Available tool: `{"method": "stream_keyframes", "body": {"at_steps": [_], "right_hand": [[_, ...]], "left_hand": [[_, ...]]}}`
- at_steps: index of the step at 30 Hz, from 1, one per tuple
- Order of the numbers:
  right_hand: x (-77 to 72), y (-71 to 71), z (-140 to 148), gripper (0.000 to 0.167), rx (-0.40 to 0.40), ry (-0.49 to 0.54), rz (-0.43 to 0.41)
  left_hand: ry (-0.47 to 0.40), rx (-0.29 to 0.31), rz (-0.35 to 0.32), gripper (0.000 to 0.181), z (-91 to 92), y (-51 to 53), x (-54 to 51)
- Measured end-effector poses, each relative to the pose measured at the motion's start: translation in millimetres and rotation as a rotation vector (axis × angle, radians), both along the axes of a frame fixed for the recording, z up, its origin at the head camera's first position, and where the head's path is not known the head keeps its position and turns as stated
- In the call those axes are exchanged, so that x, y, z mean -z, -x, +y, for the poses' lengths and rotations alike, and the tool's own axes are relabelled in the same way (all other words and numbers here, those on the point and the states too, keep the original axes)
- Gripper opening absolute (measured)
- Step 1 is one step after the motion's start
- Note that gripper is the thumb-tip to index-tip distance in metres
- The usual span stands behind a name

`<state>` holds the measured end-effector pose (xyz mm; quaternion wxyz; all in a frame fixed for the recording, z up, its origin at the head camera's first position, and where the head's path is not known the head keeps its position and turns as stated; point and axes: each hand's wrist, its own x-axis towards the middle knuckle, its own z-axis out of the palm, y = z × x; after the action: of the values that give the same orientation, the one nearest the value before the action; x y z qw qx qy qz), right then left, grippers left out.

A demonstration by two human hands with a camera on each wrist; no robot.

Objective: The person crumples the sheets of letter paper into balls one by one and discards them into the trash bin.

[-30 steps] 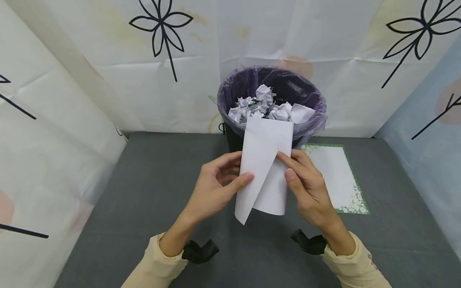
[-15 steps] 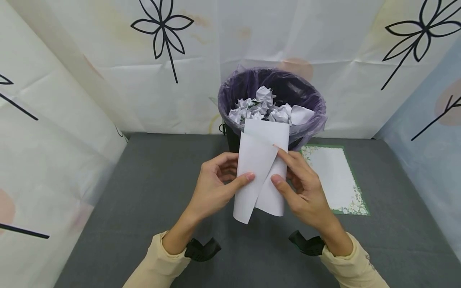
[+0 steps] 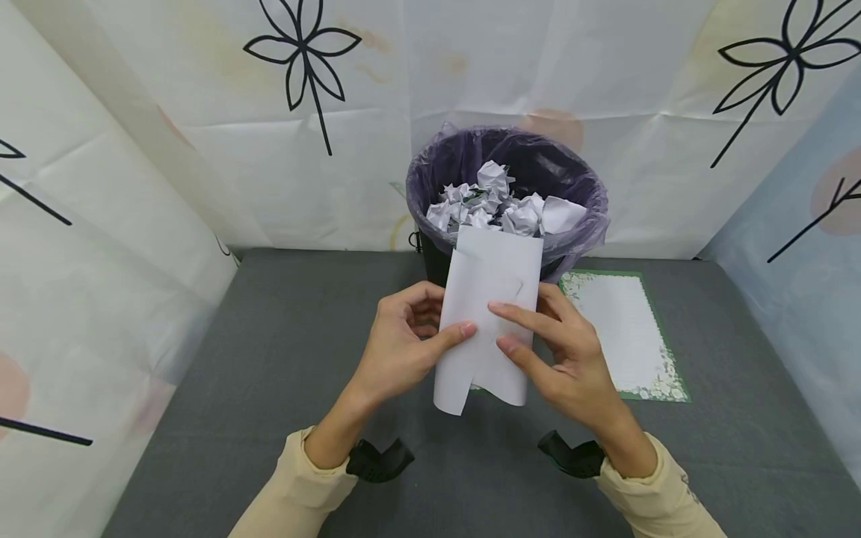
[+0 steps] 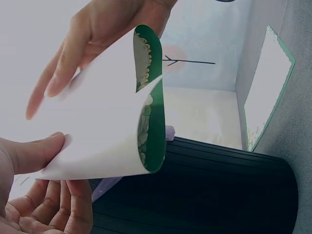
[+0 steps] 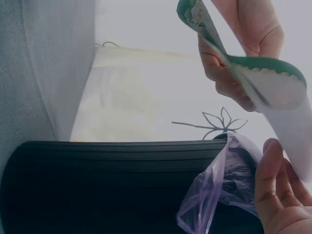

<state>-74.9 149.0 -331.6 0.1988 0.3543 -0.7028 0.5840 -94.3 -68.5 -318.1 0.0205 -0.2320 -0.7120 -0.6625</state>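
A white sheet of paper (image 3: 494, 276), folded over lengthwise from both sides, is held up in front of the bin. Its inner face, seen in the left wrist view, has a green border (image 4: 157, 117) with a pale floral pattern. My left hand (image 3: 397, 355) grips the left fold, thumb on the front and fingers behind. At the right fold, my right hand (image 3: 572, 359) has its thumb and index finger on the front, with other fingers behind the paper. The lower ends of the two flaps overlap unevenly, leaving a small notch.
Behind the paper stands a black bin (image 3: 436, 265) with a purple liner (image 3: 424, 168), holding several crumpled papers (image 3: 494, 178). A flat green-bordered sheet (image 3: 615, 329) lies on the grey table (image 3: 303, 321) to the right. Patterned cloth (image 3: 202, 187) hangs around the table.
The right flap has been folded over the left one. My right hand has shifted left and its index finger has slid down the paper. My left hand stays nearly still.
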Motion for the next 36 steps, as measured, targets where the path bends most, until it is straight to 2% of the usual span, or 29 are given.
{"method": "stream_keyframes", "body": {"at_steps": [3,11,17,29,36], "right_hand": [[0.2,-0.2,-0.2,0.036,0.018,-0.002,-0.038],[0.6,1.9,-0.7,0.047,0.053,0.052,-0.044],[1.2,2.7,0.1,0.049,0.056,0.083,-0.062],[-1.0,1.0,5.4,0.05,0.02,0.057,-0.113],[-2.5,4.1,3.1,0.053,0.08,0.057,-0.132]], "left_hand": [[0.004,0.006,0.004,0.025,0.1,0.9,0.1],[0.002,0.033,-0.007,0.024,0.3,3.3,-0.4],[0.024,0.074,-0.017,0.021,-3.1,4.7,-0.8],[-0.01,0.047,0.005,0.016,-4.4,7.0,1.4],[-0.006,0.06,0.003,0.017,-3.3,5.9,0.9]]}}
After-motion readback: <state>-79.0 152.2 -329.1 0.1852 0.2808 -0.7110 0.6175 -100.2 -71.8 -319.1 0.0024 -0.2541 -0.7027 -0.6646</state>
